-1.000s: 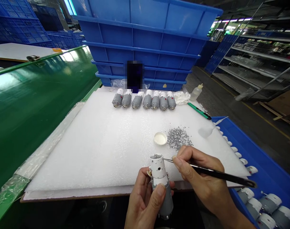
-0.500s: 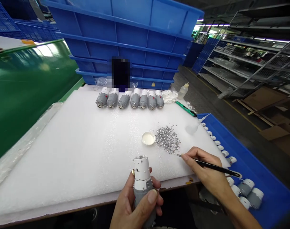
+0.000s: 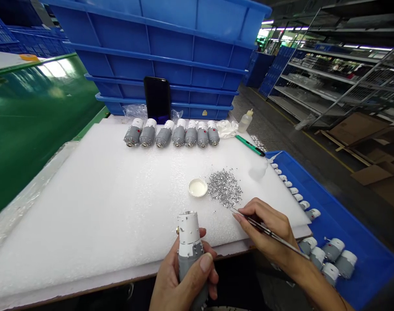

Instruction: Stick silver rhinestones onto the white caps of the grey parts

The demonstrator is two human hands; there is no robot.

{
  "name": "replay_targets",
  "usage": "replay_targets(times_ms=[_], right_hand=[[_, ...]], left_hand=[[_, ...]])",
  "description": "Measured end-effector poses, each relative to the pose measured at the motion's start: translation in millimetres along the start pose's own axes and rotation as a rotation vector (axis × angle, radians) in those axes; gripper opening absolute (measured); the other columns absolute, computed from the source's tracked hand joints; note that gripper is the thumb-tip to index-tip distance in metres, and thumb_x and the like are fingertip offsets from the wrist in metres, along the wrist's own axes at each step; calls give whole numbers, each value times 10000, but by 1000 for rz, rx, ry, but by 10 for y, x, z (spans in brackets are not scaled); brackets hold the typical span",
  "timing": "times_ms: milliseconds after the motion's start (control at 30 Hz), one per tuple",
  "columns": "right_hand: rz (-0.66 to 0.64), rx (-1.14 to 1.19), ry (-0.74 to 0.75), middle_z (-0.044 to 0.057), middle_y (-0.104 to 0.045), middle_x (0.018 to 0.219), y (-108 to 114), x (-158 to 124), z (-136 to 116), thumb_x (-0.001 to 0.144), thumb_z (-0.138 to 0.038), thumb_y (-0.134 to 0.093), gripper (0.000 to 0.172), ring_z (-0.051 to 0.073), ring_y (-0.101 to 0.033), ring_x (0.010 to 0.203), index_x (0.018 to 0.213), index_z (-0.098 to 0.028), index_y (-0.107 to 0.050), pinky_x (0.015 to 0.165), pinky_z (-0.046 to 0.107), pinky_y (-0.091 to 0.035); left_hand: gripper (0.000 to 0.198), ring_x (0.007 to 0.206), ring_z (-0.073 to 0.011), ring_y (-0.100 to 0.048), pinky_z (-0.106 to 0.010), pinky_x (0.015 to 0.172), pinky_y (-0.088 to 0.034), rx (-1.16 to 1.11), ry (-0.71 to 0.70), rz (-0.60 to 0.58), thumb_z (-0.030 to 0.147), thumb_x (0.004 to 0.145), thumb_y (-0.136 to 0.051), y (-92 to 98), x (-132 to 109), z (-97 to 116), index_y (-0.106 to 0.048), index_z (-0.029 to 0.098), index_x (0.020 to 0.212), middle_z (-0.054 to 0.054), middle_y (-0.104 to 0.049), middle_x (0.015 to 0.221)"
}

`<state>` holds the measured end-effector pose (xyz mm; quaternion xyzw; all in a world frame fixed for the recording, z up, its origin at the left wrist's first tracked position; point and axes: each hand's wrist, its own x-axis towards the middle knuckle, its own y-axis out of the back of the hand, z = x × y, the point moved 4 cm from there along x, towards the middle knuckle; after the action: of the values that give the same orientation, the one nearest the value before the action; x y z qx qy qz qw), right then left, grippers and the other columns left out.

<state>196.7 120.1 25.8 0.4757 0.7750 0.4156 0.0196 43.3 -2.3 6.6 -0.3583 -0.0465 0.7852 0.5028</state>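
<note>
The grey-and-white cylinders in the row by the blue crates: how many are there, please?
7, side by side on the white foam: one cylinder at the left end, five between, one at the right end beside a crumpled white wad. None looks hidden.

My left hand [image 3: 187,276] grips while my right hand [image 3: 268,231] pinches.
At six o'clock my left fingers [image 3: 213,276] curl round, thumb [image 3: 206,262] slanting toward one; my right sits near four, fingertips [image 3: 238,216] aimed at ten, forearm [image 3: 316,283] trailing toward four.
</note>
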Motion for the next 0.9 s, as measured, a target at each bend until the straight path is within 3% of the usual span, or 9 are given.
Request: replay_targets(times_ms=[67, 167, 467, 567, 733, 900], right_hand=[[8, -78, 158, 31, -569, 721, -4, -20, -95, 913, -107, -551, 90, 150, -550, 646, 873, -173, -597, 578, 274, -447], [21, -166, 273, 52, -599, 729, -16, -31, -176, 900, -56, -522, 144, 167, -578, 664, 917, -175, -601, 572, 274, -473], [28, -180, 288, 55, -638, 735, -49, -35, -158, 887, -40, -529, 174, 184, -614, 676, 909, -187, -618, 596, 292, -492], [57, -83, 197, 41, -616, 746, -25, -65, -170, 904, -61, -549, 140, 162, -590, 678, 899, -191, -602, 599, 276, -479], [17, 345, -166, -20, -539, 684, -46, -109, -281, 910, -220, -626, 160, 102, -503, 564, 757, -209, -580, 482, 215, -396], [-91, 553, -134, -26, -577, 679, -148, -91, -521, 911, -214, -624, 141, 104, -557, 603, 772, -220, -602, 526, 198, -449]], left_hand=[[516, 478, -100, -550, -229, 479, -410, 0, 0, -4, 454, 695, -811, -2, 0, 9, -599, 153, 1056, 9, -649, 668], [503, 483, -95, -543, -219, 487, -407, -3, 8, 5, 437, 708, -804, -5, -2, 21, -595, 143, 1059, 8, -647, 654], [497, 480, -94, -533, -214, 487, -409, -27, 10, 6, 413, 718, -797, -15, -21, 20, -586, 133, 1071, 4, -647, 653], [462, 479, -88, -540, -208, 478, -416, -65, -2, 24, 384, 722, -798, -27, -21, 23, -591, 137, 1053, -2, -662, 702], [412, 508, -83, -557, -198, 524, -436, -164, -10, -14, 346, 772, -763, -81, -11, 35, -582, 127, 1071, -20, -683, 742], [312, 542, -88, -558, -199, 581, -467, -301, 38, -32, 292, 830, -709, -97, -51, 65, -596, 144, 1081, -9, -667, 703]])
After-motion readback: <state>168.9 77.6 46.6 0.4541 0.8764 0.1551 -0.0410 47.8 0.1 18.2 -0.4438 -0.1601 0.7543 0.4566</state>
